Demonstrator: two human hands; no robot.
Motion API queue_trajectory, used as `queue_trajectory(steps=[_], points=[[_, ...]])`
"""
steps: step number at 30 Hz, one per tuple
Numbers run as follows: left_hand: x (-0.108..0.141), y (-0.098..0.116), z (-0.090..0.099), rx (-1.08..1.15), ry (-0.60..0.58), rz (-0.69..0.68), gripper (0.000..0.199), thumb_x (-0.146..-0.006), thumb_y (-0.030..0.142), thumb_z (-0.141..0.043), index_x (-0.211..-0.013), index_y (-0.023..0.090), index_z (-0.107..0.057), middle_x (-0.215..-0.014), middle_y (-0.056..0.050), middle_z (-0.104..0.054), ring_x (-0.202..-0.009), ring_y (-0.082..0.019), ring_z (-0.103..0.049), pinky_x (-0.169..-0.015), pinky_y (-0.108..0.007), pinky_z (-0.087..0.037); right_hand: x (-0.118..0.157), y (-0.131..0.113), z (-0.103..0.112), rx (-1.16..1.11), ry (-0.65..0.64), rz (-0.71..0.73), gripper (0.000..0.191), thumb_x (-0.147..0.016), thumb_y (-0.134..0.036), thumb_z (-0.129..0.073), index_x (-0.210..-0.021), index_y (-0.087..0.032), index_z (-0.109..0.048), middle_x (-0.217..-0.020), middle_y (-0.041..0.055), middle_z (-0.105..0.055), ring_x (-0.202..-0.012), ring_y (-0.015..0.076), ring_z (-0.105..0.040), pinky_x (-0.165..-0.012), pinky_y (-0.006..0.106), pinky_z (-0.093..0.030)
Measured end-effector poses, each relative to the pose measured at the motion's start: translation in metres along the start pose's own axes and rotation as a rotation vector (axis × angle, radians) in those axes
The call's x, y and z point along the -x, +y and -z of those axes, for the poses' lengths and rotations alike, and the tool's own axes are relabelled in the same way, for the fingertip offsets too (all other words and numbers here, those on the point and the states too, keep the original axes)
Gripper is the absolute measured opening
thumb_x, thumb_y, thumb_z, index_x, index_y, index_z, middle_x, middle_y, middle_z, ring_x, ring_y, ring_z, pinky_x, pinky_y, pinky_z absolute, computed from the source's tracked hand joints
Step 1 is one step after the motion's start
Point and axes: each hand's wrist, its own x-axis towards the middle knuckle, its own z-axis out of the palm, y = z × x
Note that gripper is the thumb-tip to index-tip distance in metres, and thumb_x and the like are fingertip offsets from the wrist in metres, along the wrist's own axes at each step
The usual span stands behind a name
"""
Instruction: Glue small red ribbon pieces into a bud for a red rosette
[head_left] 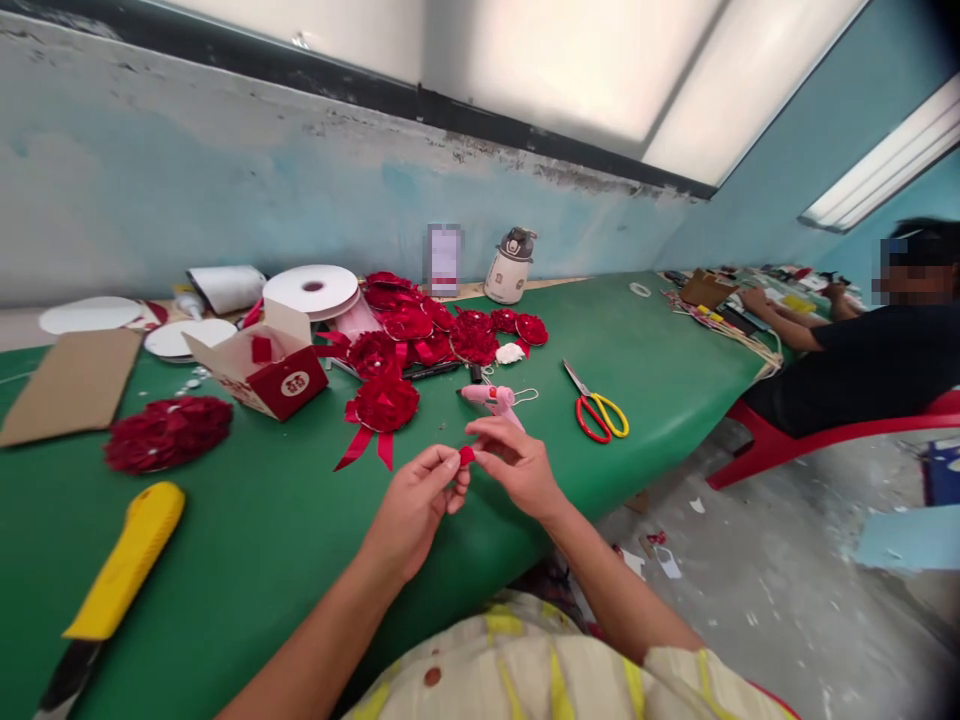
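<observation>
Between my two hands, above the table's near edge, is a small red piece [466,456] that looks like folded fabric or ribbon. My left hand [420,495] pinches it between thumb and finger. From the other side, the thumb and fingertip of my right hand [521,465] close on it too. Just beyond my right hand lies a pink glue gun [489,395]. A red ribbon rosette with tails [386,403] rests beyond my left hand. Scissors with red and yellow handles [598,405] lie to the right, blades partly apart.
On the green table [285,540] are a yellow-handled knife [127,560], a dark red flower bundle [169,433], a red-and-white box [281,375], cardboard [75,385], a ribbon spool [311,287], piled red rosettes [420,320] and a bottle [511,268]. Another person [877,340] sits at right.
</observation>
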Motion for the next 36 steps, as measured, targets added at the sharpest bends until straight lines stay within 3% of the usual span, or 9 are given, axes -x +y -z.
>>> queue_trajectory(steps=[4,7,12,19,24,36], points=[[-0.004,0.000,0.003,-0.318,0.187,-0.183,0.016,-0.081,0.031,-0.060,-0.074,0.017,-0.060,-0.067,0.001,-0.056,-0.056,-0.009,-0.046,-0.055,-0.022,-0.037,-0.001,-0.002,-0.005,-0.228,0.069,-0.312,0.020,-0.081,-0.036,-0.061,-0.085,-0.018,-0.069,-0.081,0.0052,-0.064,-0.068,0.0149,-0.060,-0.061,0.028,-0.050],[-0.005,0.002,0.003,-0.432,0.231,-0.230,0.016,-0.079,0.032,-0.061,-0.073,0.018,-0.061,-0.065,0.002,-0.056,-0.056,-0.010,-0.047,-0.055,-0.023,-0.038,-0.001,-0.010,-0.010,-0.295,0.029,-0.408,0.025,-0.081,-0.039,-0.060,-0.078,-0.015,-0.068,-0.073,0.0046,-0.063,-0.066,0.0145,-0.059,-0.060,0.027,-0.048],[-0.005,0.005,0.002,-0.340,0.184,-0.158,0.017,-0.075,0.034,-0.065,-0.070,0.017,-0.065,-0.066,0.000,-0.060,-0.059,-0.013,-0.050,-0.056,-0.024,-0.039,-0.006,-0.015,-0.016,-0.307,0.030,-0.425,0.018,-0.075,-0.035,-0.068,-0.074,-0.017,-0.066,-0.066,0.0010,-0.062,-0.063,0.0137,-0.057,-0.058,0.026,-0.046],[-0.007,0.001,0.007,-0.034,0.166,-0.054,0.030,-0.085,0.041,-0.052,-0.080,0.015,-0.066,-0.075,-0.005,-0.061,-0.072,-0.016,-0.053,-0.058,-0.025,-0.040,-0.006,-0.008,-0.019,-0.339,0.094,-0.459,0.019,-0.073,-0.034,-0.069,-0.071,-0.017,-0.063,-0.061,-0.0009,-0.060,-0.057,0.0114,-0.054,-0.054,0.024,-0.043],[-0.004,0.002,0.005,-0.064,0.133,-0.060,0.015,-0.078,0.029,-0.063,-0.083,0.016,-0.066,-0.077,-0.003,-0.061,-0.074,-0.014,-0.053,-0.062,-0.023,-0.040,-0.003,-0.005,-0.017,-0.353,0.094,-0.420,0.016,-0.075,-0.032,-0.068,-0.074,-0.017,-0.065,-0.066,0.0006,-0.062,-0.058,0.0117,-0.055,-0.055,0.025,-0.043],[-0.007,-0.001,0.002,-0.200,0.239,-0.107,0.017,-0.067,0.027,-0.074,-0.078,0.017,-0.068,-0.067,0.000,-0.061,-0.059,-0.010,-0.049,-0.057,-0.021,-0.038,-0.001,-0.009,-0.018,-0.347,0.116,-0.443,0.020,-0.072,-0.035,-0.069,-0.071,-0.015,-0.065,-0.061,0.0001,-0.060,-0.054,0.0105,-0.053,-0.051,0.023,-0.041]])
